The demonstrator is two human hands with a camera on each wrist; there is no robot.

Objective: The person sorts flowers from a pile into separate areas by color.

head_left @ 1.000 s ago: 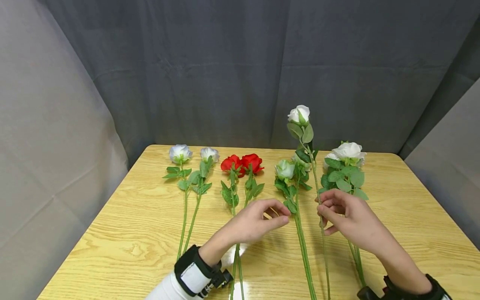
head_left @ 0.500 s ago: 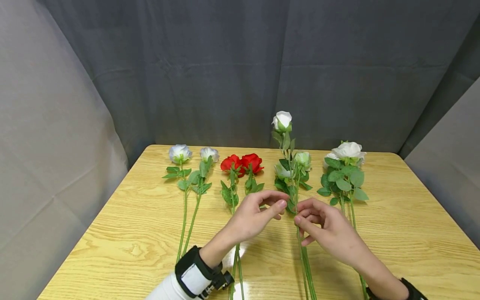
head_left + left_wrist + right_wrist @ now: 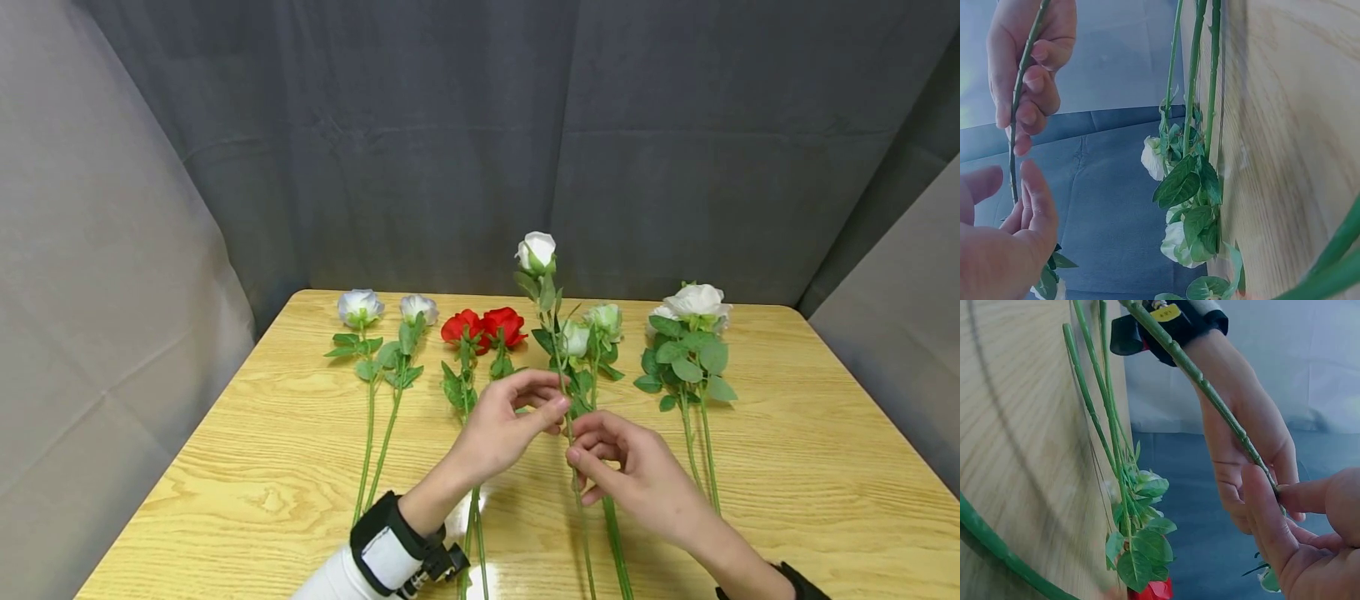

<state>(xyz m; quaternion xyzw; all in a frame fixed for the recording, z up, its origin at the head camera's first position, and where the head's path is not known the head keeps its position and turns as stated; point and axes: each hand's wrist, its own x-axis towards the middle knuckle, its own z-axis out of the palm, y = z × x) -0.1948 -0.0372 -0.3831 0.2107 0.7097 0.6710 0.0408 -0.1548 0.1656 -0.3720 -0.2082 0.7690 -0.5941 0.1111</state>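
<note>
My right hand (image 3: 637, 475) pinches the long green stem of a white rose (image 3: 536, 252) between thumb and fingers. That rose stands tilted up over the table, its bloom at the far edge. My left hand (image 3: 506, 425) is at the same stem, a little higher; in the left wrist view the stem (image 3: 1017, 94) runs between its parted thumb and relaxed fingers (image 3: 1038, 203). The right wrist view shows the right thumb and forefinger meeting on the stem (image 3: 1222, 409). Just behind lie two pale green roses (image 3: 603, 321), partly hidden by the held stem and leaves.
Two red roses (image 3: 504, 325) lie left of centre on the wooden table (image 3: 247, 450), their stems partly under my left arm. Further left are two pale lilac-white roses (image 3: 361, 307). White roses (image 3: 697, 302) lie at the right. A grey curtain (image 3: 450, 150) hangs behind.
My right hand has carried the white rose leftward, from right of the pale green roses to my left hand. The left hand has stayed nearly in place, and the stem now reaches its fingers.
</note>
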